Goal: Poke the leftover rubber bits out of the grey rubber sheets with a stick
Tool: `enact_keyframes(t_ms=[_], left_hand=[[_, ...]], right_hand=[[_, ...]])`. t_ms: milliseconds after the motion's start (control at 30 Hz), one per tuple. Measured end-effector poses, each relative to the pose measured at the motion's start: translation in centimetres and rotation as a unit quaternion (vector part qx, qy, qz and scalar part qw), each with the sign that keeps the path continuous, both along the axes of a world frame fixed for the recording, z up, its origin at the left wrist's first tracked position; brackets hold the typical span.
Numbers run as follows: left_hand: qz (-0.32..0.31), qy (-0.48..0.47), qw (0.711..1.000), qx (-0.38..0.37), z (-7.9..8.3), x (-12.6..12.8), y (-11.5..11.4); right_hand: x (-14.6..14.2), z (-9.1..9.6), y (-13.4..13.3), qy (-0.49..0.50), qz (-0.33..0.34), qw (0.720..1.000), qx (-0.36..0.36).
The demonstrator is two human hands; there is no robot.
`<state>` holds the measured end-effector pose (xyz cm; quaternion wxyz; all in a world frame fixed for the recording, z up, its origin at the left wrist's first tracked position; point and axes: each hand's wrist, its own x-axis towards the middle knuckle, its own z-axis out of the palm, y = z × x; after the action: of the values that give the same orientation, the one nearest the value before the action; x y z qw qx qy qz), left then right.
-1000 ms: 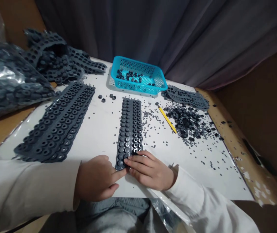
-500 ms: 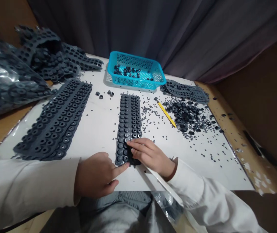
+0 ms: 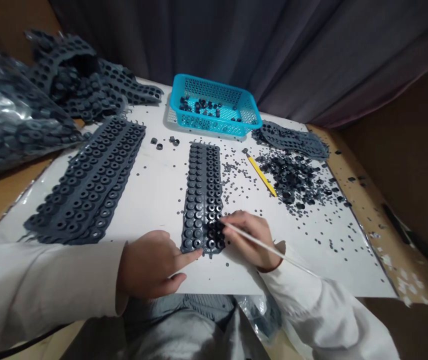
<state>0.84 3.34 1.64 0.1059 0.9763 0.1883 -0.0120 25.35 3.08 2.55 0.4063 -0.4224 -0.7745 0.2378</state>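
Observation:
A dark grey moulded rubber sheet with rows of round ring-like studs lies flat in front of me. My left hand has its index finger stretched to the sheet's near edge, the thumb apart and the other fingers curled, holding nothing. At the sheet's lower right side, my right hand grips a thin white stick. The stick's tip is by the right-hand studs, and its other end slants back over my right sleeve. Whether the tip touches a stud I cannot tell.
A blue basket holding small black pieces stands behind. Left are stacked stud sheets and a clear bag of grey parts. Right lie a yellow tool, a heap of black pieces, another sheet and scattered tiny discs.
My right hand has shifted right, off the sheet's middle to its right side, and the white stick has swung up with its tip at the studs. My left finger stays at the near edge.

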Motion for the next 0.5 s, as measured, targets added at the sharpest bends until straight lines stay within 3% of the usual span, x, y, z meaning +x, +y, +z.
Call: enact_keyframes(t_ms=[67, 133, 300, 500], left_hand=[[-0.007, 0.012, 1.0, -0.003, 0.28, 0.12, 0.1], [-0.016, 0.026, 1.0, -0.007, 0.58, 0.23, 0.24], [-0.022, 0.036, 0.999, -0.01, 0.77, 0.28, 0.31], [-0.009, 0.018, 1.0, -0.005, 0.62, 0.16, 0.19]], right_hand=[[-0.48, -0.06, 0.12, -0.007, 0.118, 0.993, 0.019], [-0.61, -0.25, 0.33, -0.017, 0.181, 0.983, 0.016], [-0.07, -0.71, 0.48, -0.042, 0.205, 0.978, 0.011], [0.0, -0.59, 0.58, -0.081, 0.205, 0.974, 0.052]])
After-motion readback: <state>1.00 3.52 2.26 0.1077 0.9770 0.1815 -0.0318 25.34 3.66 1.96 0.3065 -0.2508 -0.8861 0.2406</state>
